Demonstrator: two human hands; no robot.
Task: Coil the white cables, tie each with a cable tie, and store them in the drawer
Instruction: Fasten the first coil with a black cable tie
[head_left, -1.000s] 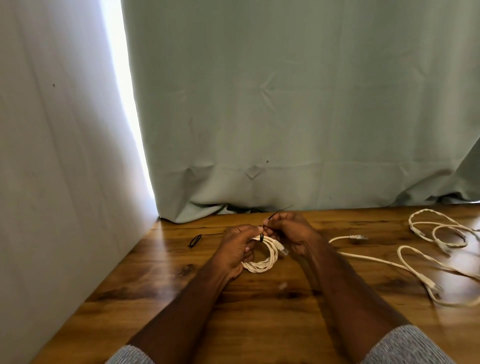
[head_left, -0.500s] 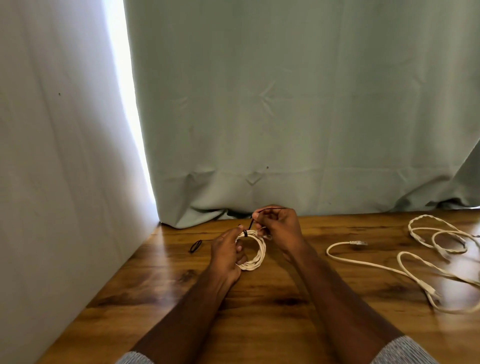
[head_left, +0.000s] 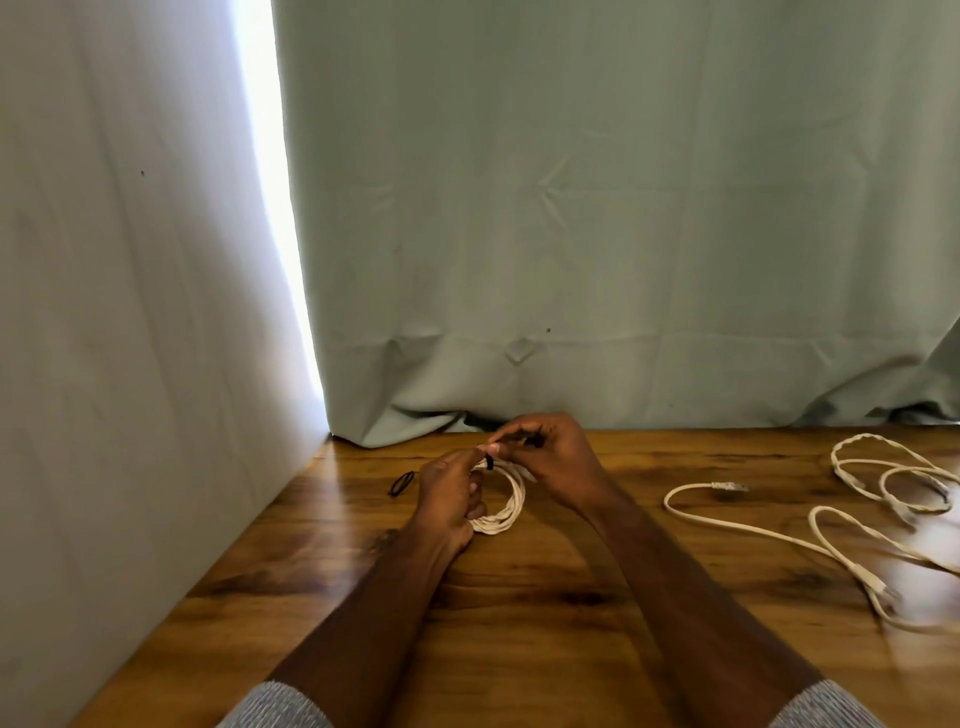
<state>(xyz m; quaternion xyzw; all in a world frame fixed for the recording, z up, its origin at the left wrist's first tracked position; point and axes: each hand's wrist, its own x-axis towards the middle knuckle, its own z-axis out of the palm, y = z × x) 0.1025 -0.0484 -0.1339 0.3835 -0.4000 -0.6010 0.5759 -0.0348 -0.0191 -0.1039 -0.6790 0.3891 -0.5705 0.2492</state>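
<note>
1. A pale green curtain (head_left: 597, 208) hangs behind a glossy brown wooden worktop (head_left: 519, 623); a white sheet (head_left: 130, 312) covers the left side, with a bright strip of light between the two.
2. Near the worktop's far left corner lies a small black cable tie loop (head_left: 401, 483), apart from the hands.
3. The left hand (head_left: 449, 491) is closed around the left side of a coiled white cable (head_left: 506, 506), thumb and fingers clamped on the bundle, which it holds at the middle of the far part of the worktop.
4. A black cable tie (head_left: 489, 462) wraps the top of the coil, between the two hands.
5. The right hand (head_left: 550, 454) is just above the coil, fingertips pinched together on the thin black tail of that tie.
6. Toward the right edge, loose white cables (head_left: 753, 530) with clear plugs lie uncoiled on the worktop, looping out past the right edge of view.
7. Grey knitted sleeves (head_left: 275, 706) show at the near edge.
</note>
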